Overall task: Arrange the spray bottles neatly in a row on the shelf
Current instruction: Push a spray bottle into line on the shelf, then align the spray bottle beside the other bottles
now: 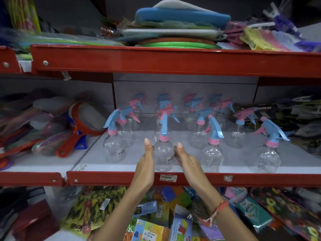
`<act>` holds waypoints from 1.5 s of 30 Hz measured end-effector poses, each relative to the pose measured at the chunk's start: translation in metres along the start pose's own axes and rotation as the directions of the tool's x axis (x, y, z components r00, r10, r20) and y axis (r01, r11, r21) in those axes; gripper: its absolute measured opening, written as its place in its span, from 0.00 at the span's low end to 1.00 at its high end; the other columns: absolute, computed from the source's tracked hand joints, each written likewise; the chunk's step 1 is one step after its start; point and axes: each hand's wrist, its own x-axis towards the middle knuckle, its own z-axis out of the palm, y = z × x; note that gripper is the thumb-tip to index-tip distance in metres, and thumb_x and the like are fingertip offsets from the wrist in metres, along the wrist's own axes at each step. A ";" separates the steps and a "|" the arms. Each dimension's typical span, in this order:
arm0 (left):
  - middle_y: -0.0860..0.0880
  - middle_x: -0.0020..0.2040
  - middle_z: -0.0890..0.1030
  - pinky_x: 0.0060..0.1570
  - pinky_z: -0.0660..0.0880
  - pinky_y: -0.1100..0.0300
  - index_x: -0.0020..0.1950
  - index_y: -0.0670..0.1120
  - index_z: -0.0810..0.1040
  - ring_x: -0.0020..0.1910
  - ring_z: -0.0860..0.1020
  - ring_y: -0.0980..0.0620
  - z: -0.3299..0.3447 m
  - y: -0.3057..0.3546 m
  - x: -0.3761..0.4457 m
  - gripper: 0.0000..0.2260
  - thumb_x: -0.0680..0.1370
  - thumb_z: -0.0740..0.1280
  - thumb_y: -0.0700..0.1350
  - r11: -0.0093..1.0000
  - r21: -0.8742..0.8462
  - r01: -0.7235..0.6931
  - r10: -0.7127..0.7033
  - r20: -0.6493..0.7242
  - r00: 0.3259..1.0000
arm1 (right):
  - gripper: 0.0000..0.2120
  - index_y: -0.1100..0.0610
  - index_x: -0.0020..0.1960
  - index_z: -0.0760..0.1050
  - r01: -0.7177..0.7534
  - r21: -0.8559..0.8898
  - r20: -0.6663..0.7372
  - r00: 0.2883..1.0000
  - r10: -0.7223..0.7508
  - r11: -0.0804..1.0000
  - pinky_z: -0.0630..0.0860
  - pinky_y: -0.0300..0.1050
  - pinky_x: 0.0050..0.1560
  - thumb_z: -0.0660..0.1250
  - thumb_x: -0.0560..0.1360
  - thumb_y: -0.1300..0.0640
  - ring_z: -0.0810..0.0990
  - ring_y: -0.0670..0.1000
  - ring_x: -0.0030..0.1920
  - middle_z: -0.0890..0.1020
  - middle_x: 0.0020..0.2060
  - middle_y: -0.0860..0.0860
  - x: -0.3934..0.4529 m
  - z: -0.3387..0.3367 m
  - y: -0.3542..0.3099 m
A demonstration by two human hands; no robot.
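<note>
Both forearms enter from the bottom of the frame, the right one wearing a red-orange thread at the wrist. Left hand (145, 164) and right hand (186, 160) flank 1 clear spray bottle (164, 154) at lower centre, palms facing each other. Fingers of each hand are extended and pressed together, not curled; they lie against or just beside the bottle's rounded sides, and true contact cannot be confirmed. Likely reason for this flat 2-sided hold: it lets the person slide and square the bottle without lifting it.

Bottle stands upright at the front edge of the white shelf (90, 160), just behind the red shelf lip (121, 179). Its blue trigger head with pink collar points toward the camera. 3 other front bottles (113, 148) stand upright along the same edge, at centre left, centre right and right, with uneven gaps and heads turned different ways. Judgement: the row is not yet even.

More bottles (199, 129) stand behind in looser ranks, toward the grey back panel.

Writing: a barcode sticker on the held bottle, unreadable. A price tag (168, 177) on the lip directly below it reads "13.00"; its upper line is too blurred to read.
</note>
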 end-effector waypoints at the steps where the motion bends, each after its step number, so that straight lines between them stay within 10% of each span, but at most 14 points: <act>1: 0.53 0.67 0.73 0.61 0.57 0.58 0.70 0.54 0.69 0.70 0.67 0.51 -0.001 -0.001 -0.004 0.40 0.69 0.39 0.72 1.000 -0.002 -0.001 0.001 -0.008 1.000 | 0.33 0.47 0.67 0.73 -0.001 0.001 0.000 1.000 0.001 1.000 0.65 0.46 0.70 0.50 0.72 0.28 0.73 0.46 0.66 0.75 0.61 0.40 -0.003 -0.001 0.002; 6: 0.51 0.70 0.72 0.61 0.57 0.56 0.70 0.54 0.69 0.69 0.69 0.51 -0.004 -0.009 -0.011 0.44 0.65 0.39 0.76 0.999 0.036 -0.020 0.022 -0.060 0.998 | 0.22 0.31 0.39 0.80 -0.006 -0.047 -0.005 1.000 0.006 0.999 0.71 0.50 0.65 0.50 0.68 0.24 0.80 0.50 0.57 0.85 0.50 0.49 -0.012 -0.003 0.001; 11: 0.51 0.69 0.73 0.65 0.59 0.58 0.68 0.52 0.72 0.69 0.69 0.53 -0.012 -0.013 -0.022 0.40 0.69 0.41 0.74 0.992 0.085 -0.090 0.100 -0.124 0.987 | 0.21 0.45 0.60 0.75 0.130 -0.086 -0.184 0.972 -0.144 0.988 0.65 0.21 0.49 0.51 0.78 0.38 0.73 0.29 0.49 0.77 0.49 0.37 -0.026 0.008 -0.009; 18: 0.49 0.64 0.79 0.66 0.66 0.54 0.59 0.52 0.78 0.64 0.74 0.53 -0.054 -0.023 -0.026 0.28 0.77 0.47 0.66 0.985 0.052 -0.163 0.171 -0.393 0.904 | 0.16 0.49 0.53 0.78 0.398 -0.118 -0.249 0.875 -0.415 0.910 0.72 0.34 0.53 0.54 0.79 0.44 0.78 0.42 0.54 0.81 0.49 0.43 -0.035 0.061 -0.022; 24: 0.49 0.72 0.70 0.65 0.60 0.55 0.71 0.52 0.68 0.70 0.67 0.50 -0.103 -0.021 -0.008 0.26 0.79 0.48 0.62 0.991 0.060 -0.118 0.131 -0.518 0.845 | 0.17 0.53 0.63 0.74 0.255 -0.070 -0.056 0.964 -0.259 0.964 0.65 0.23 0.53 0.56 0.80 0.47 0.75 0.38 0.58 0.79 0.59 0.47 0.000 0.113 -0.036; 28: 0.48 0.77 0.60 0.71 0.54 0.53 0.76 0.51 0.58 0.75 0.59 0.48 -0.120 -0.009 0.009 0.33 0.76 0.43 0.66 0.997 0.061 -0.043 0.066 -0.449 0.891 | 0.22 0.54 0.67 0.71 0.074 -0.062 0.055 0.996 -0.071 0.995 0.63 0.37 0.57 0.52 0.80 0.44 0.73 0.49 0.63 0.76 0.66 0.52 0.025 0.135 -0.043; 37: 0.42 0.75 0.64 0.73 0.55 0.45 0.75 0.46 0.61 0.74 0.63 0.44 -0.134 -0.009 0.029 0.61 0.53 0.38 0.83 0.994 -0.014 0.111 -0.110 -0.317 0.942 | 0.36 0.50 0.74 0.63 -0.123 -0.036 0.151 0.980 0.127 0.992 0.60 0.48 0.70 0.45 0.75 0.30 0.64 0.54 0.73 0.68 0.73 0.52 0.051 0.151 -0.044; 45: 0.43 0.68 0.73 0.69 0.57 0.50 0.63 0.44 0.76 0.68 0.70 0.45 -0.141 -0.007 0.008 0.58 0.52 0.39 0.83 0.997 -0.011 0.077 -0.076 -0.312 0.947 | 0.45 0.52 0.72 0.65 -0.115 -0.005 0.179 0.977 0.114 0.993 0.64 0.54 0.72 0.45 0.68 0.23 0.71 0.53 0.67 0.74 0.69 0.55 0.035 0.149 -0.035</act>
